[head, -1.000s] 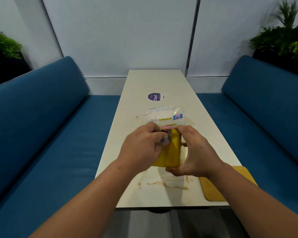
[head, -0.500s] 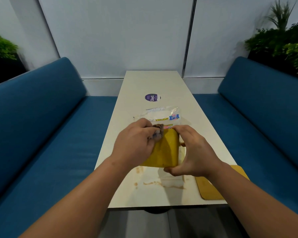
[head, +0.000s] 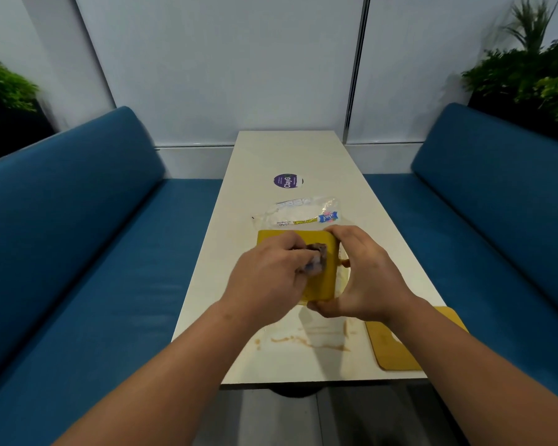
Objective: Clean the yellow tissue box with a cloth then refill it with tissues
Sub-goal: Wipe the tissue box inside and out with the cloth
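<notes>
I take the yellow rounded plastic tissue box point(head: 319, 278) as my landmark: it sits on the pale long surface point(head: 287, 156), near its closer end, with one broad yellow face turned up toward the camera. My left hand point(head: 268, 281) lies on that face with its fingers curled round a small crumpled grey cloth point(head: 316, 257), pressing it against the box's upper right part. My right hand point(head: 361, 278) grips the box's right side, fingers hooked over the far top corner and thumb tucked under the near bottom corner, so the box is braced against the rubbing.

Just beyond the box lies a clear plastic pack of white tissues point(head: 298, 214) with a yellow and blue label, touching or nearly touching the box's far edge; I cannot tell which. Farther beyond it is a round purple sticker point(head: 288, 181). Near the box's closer right side a flat yellow panel point(head: 400, 346), probably the box's lid, overhangs the surface edge. Brown smears point(head: 303, 341) mark the surface just nearer than the box.

To wipe well, I would keep the bracing grip firm, run the cloth in overlapping strokes over the whole face and rounded corners, then turn the box for each remaining side. I would keep it clear of the smears.
</notes>
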`<action>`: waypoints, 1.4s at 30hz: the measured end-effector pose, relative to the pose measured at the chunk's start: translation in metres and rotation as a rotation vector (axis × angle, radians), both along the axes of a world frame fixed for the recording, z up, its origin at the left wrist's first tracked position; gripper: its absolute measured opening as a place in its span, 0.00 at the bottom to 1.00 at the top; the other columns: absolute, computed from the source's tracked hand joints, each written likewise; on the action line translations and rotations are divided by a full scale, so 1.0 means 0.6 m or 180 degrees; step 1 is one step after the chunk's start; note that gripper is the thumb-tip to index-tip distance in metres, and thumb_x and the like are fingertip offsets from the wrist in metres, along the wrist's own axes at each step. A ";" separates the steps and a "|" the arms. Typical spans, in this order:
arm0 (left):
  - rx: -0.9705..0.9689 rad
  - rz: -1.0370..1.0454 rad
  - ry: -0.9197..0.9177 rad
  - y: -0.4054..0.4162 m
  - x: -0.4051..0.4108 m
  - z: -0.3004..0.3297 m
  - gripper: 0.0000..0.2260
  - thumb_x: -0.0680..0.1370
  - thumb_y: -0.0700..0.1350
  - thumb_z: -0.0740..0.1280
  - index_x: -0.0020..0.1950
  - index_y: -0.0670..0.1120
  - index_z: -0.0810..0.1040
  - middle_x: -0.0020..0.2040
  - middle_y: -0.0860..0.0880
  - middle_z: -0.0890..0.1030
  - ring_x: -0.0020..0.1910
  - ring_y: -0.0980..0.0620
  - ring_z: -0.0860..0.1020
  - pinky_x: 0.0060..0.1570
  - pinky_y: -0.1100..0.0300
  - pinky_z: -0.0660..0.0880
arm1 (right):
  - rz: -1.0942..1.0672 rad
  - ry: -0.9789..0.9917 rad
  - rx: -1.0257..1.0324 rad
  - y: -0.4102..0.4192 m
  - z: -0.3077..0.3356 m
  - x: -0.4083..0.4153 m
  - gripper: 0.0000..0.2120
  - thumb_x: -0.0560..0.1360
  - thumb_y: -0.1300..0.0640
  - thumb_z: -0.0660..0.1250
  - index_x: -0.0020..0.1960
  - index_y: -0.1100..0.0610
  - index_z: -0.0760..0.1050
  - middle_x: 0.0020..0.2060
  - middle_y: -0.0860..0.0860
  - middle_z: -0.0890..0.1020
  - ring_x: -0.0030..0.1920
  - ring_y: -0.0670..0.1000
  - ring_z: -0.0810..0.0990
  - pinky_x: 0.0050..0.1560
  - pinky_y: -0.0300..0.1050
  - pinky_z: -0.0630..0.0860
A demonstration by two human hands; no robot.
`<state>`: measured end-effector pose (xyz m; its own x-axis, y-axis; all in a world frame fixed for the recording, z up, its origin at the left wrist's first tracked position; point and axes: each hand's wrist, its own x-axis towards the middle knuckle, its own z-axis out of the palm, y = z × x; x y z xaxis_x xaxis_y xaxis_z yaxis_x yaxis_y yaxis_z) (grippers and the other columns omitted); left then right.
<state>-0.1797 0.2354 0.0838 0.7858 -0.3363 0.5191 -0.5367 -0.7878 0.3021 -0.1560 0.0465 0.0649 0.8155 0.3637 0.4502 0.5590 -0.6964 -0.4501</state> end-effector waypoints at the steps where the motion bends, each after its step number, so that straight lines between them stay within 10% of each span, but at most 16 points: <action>1: -0.0032 0.0110 0.0023 0.012 0.004 -0.002 0.09 0.77 0.49 0.64 0.51 0.51 0.83 0.49 0.54 0.78 0.43 0.51 0.75 0.36 0.59 0.71 | -0.0017 0.0009 -0.0014 -0.003 0.000 0.000 0.52 0.53 0.33 0.76 0.71 0.53 0.64 0.64 0.47 0.71 0.62 0.47 0.72 0.53 0.50 0.80; 42: -0.0561 0.0819 0.0189 0.039 0.015 -0.010 0.12 0.79 0.50 0.64 0.57 0.48 0.82 0.51 0.54 0.77 0.43 0.53 0.72 0.41 0.62 0.66 | -0.0159 0.0039 0.0042 -0.014 0.001 0.003 0.54 0.53 0.31 0.75 0.72 0.54 0.62 0.65 0.48 0.71 0.62 0.47 0.71 0.53 0.51 0.80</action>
<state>-0.1707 0.2587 0.0780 0.8641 -0.0316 0.5024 -0.3040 -0.8282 0.4708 -0.1540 0.0379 0.0656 0.8380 0.3163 0.4446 0.5180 -0.7173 -0.4660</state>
